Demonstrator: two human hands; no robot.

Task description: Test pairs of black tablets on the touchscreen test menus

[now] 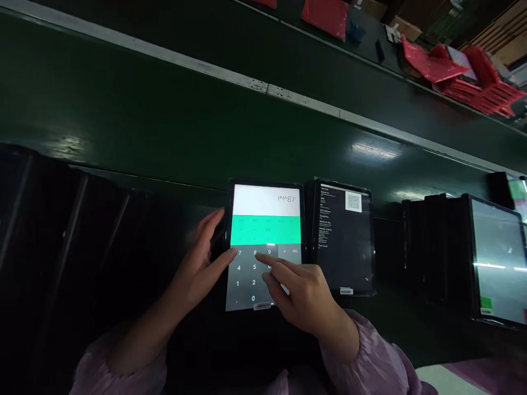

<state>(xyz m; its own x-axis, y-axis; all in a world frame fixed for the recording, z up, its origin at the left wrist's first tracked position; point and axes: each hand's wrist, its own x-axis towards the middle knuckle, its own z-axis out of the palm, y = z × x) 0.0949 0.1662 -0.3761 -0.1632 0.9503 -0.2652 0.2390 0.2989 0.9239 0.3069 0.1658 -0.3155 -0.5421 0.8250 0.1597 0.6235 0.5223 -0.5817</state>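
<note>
A tablet (263, 230) with a lit calculator screen lies in front of me, a number entry showing at its top. My left hand (201, 260) grips the tablet's left edge, thumb on the front near the 7 key and fingers along the side. Over the keypad, my right hand (302, 285) points its index finger at the 8 key; the thumb stands apart and the other fingers are curled, holding nothing. Whether the fingertip touches the glass I cannot tell. A second tablet (343, 247) lies just to the right, showing a dark page of white text and a QR code.
Dark upright devices stand in a row (436, 247) at the right, ending in a tablet with a pale screen (500, 258). More dark slabs (37, 236) stand at the left. A metal strip (267, 88) crosses the green bench. Red bubble-wrap pouches (481, 82) lie at the far right.
</note>
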